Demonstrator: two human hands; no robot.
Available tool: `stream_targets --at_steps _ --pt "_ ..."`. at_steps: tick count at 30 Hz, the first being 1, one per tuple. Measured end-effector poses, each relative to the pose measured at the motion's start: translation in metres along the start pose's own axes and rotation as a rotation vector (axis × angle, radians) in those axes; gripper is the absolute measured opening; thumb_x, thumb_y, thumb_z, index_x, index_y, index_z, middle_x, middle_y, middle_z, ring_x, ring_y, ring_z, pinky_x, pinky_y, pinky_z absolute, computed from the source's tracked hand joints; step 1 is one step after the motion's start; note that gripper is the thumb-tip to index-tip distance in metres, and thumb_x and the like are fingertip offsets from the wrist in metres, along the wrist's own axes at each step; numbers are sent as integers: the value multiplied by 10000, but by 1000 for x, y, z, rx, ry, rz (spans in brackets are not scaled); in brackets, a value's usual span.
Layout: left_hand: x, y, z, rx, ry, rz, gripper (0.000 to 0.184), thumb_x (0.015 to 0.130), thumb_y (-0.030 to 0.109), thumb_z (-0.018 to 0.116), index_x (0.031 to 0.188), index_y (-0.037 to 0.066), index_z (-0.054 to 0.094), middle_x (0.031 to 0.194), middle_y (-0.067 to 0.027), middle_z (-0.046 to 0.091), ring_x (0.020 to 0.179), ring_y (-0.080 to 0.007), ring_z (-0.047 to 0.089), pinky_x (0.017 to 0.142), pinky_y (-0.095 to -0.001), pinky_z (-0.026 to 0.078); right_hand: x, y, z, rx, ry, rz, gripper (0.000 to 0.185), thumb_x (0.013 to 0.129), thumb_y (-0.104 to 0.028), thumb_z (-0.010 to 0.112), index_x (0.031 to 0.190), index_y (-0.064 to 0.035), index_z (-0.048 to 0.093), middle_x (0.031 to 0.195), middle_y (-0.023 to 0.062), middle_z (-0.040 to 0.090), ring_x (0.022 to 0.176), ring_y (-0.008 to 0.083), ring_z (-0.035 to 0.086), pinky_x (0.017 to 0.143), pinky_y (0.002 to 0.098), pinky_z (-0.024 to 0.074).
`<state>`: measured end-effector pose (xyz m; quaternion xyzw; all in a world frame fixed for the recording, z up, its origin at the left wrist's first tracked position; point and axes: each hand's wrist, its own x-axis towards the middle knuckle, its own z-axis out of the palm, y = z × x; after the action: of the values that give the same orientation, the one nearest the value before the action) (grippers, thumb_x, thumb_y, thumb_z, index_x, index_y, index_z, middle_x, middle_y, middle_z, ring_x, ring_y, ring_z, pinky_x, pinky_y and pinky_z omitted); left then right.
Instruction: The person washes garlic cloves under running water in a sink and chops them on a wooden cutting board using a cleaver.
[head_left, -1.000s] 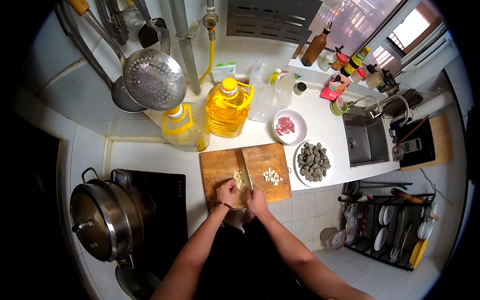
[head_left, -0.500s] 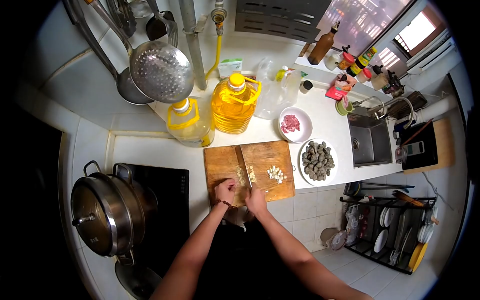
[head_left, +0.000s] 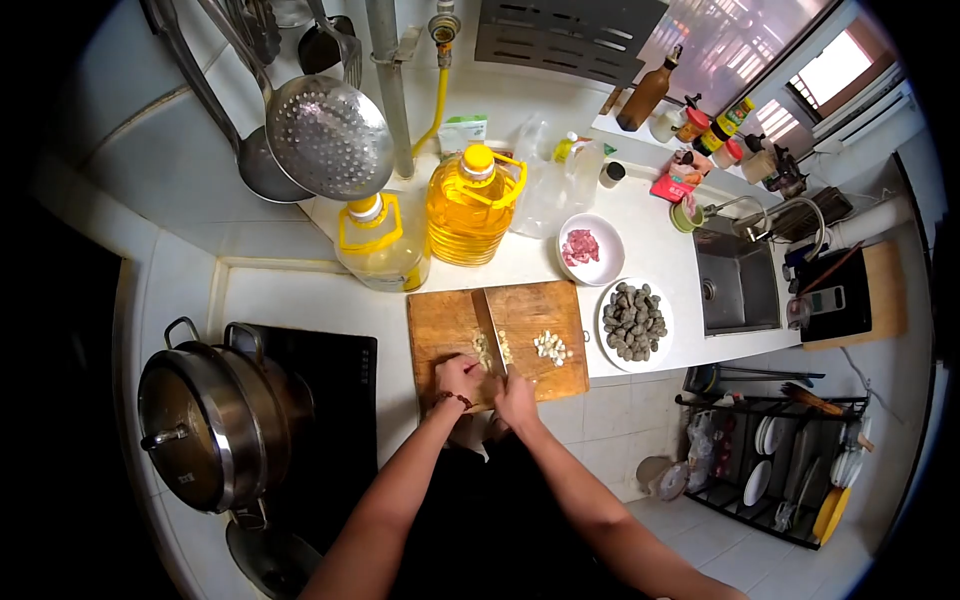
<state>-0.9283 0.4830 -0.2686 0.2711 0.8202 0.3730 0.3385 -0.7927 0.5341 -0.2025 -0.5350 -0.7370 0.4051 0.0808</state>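
Note:
A wooden cutting board [head_left: 440,320] lies on the counter in front of me. My right hand [head_left: 516,399] is wrapped round the handle of a kitchen knife [head_left: 489,322], whose blade points away from me across the board. Left of the blade, my left hand [head_left: 459,376] rests on the board with its fingers bent together; what they hold, if anything, is hidden. Chopped pale pieces, apparently garlic [head_left: 481,348], lie by its fingertips, with more just right of the blade. A small heap of whole garlic cloves [head_left: 552,348] sits on the board's right side.
Right of the board stand a bowl of sliced meat [head_left: 580,248] and a plate of shellfish [head_left: 634,322]. Oil jugs [head_left: 470,215] are behind it. At left, a steel pot [head_left: 215,425] stands by a black cooktop [head_left: 345,430]; a sink [head_left: 738,275] is at right.
My left hand has shifted slightly right, closer to the blade. The knife stays in my right hand in nearly the same place. The view has moved a little.

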Motion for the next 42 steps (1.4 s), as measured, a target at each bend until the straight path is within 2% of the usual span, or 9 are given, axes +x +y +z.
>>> stream_targets --at_steps 2,15,17,24,27,29,33,35,42 --pt "4 -4 -1 2 -24 -47 162 827 93 806 970 19 791 917 -174 780 849 -270 778 800 -356 612 -1 -3 0 19 4 13 188 958 -124 600 1071 25 619 851 342 669 859 541 657 774 592 518" --pt "6 -11 -1 -29 -14 -7 135 825 71 799 955 34 793 904 -169 777 846 -280 776 790 -369 612 8 -8 7 -3 -29 -6 216 973 -148 598 1084 33 635 875 352 666 881 551 643 779 605 505" --pt "5 -9 -3 -21 -14 29 136 824 76 798 954 36 792 901 -171 774 844 -285 776 786 -372 611 10 -6 8 -49 12 -60 163 954 -119 605 1032 21 634 772 321 662 775 527 658 715 600 519" --pt "7 -1 -4 -76 -22 4 89 837 64 777 920 32 791 874 -169 773 829 -283 777 781 -366 610 5 -14 1 -9 24 -69 160 955 -116 607 1019 28 635 760 315 659 786 526 657 719 601 517" --pt "8 -5 -3 -113 -52 -32 79 841 57 769 911 27 791 864 -171 771 827 -281 778 778 -362 607 4 -14 1 -14 -36 -18 205 966 -152 612 1029 43 628 830 338 663 843 542 652 750 584 515" --pt "9 -9 -1 -70 -23 97 95 919 32 729 965 -44 763 796 -131 774 647 -163 728 618 -306 574 6 -9 6 -15 1 -58 194 965 -149 612 1011 39 623 793 326 658 802 532 655 722 580 514" --pt "10 -13 2 -54 -41 63 88 924 21 710 958 -38 765 781 -121 770 645 -155 725 605 -300 568 5 -6 9 -22 -10 -33 191 965 -144 611 1008 41 618 764 318 652 773 526 654 703 581 510" --pt "12 -14 4 -89 -24 -24 98 829 60 778 919 25 791 875 -179 768 832 -294 775 783 -369 610 5 -5 10 -18 14 -46 188 965 -139 604 1010 44 611 763 322 651 774 527 655 704 588 511" --pt "16 -13 3 -58 -45 -32 114 821 64 773 928 30 792 890 -186 765 855 -309 771 799 -377 605 6 -9 9 -42 -33 -39 170 950 -102 589 1025 49 600 789 344 652 805 542 654 729 606 512"
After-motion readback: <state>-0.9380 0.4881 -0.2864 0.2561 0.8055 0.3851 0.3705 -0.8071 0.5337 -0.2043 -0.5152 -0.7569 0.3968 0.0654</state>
